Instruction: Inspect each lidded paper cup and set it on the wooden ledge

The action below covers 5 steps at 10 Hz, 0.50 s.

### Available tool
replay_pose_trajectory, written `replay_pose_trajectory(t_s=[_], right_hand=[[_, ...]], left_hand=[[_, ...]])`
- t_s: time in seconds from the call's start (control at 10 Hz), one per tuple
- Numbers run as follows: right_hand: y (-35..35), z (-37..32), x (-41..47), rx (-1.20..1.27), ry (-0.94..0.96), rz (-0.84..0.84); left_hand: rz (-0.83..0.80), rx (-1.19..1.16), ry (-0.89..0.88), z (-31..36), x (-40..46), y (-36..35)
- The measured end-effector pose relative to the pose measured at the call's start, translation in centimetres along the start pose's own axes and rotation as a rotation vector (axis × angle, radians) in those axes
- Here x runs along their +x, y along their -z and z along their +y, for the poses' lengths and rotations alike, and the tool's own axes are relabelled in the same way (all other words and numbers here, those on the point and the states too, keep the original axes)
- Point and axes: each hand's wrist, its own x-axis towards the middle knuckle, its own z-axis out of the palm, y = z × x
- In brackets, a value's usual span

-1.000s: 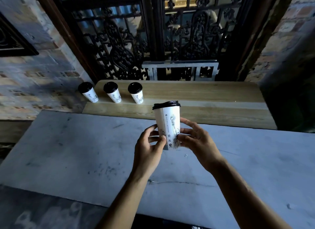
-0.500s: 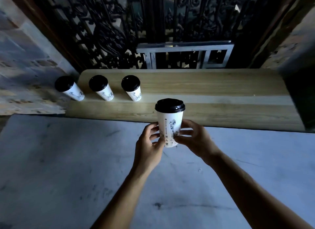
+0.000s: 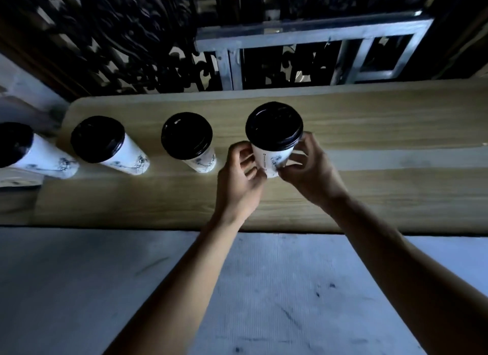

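Note:
A white paper cup with a black lid [image 3: 273, 132] is upright between both hands over the wooden ledge [image 3: 369, 191]. My left hand [image 3: 239, 185] grips its lower left side and my right hand [image 3: 309, 172] grips its lower right side. Whether its base touches the wood is hidden by my fingers. Three more lidded cups stand in a row on the ledge to the left: one nearest [image 3: 188, 142], one in the middle [image 3: 105, 144], one at the far left edge [image 3: 23, 150].
A grey stone counter [image 3: 79, 288] lies in front of the ledge, under my forearms. Behind the ledge rise a dark ornate iron grille [image 3: 126, 43] and a grey metal frame [image 3: 311, 35]. The ledge stretches bare to the right of the held cup.
Both hands carried the cup forward from over the grey counter to over the ledge, in line with the three standing cups. The camera moved closer and tilted down.

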Motion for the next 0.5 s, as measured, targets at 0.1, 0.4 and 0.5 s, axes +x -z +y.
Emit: replay_pose_trajectory(t_s=[0.1, 0.4, 0.5], right_hand=[[-0.9, 0.8, 1.1, -0.063, 0.060, 0.013], [-3.4, 2.6, 1.1, -0.182, 0.010, 0.068], [-3.7, 2.8, 0.7, -0.165, -0.021, 0.050]], left_hand=[[0.012, -0.006, -0.012, -1.1, 1.1, -0.3], [-0.013, -0.054, 0.052, -3.7, 2.2, -1.0], [-0.030, -0.036, 0.028, -3.7, 1.8, -1.2]])
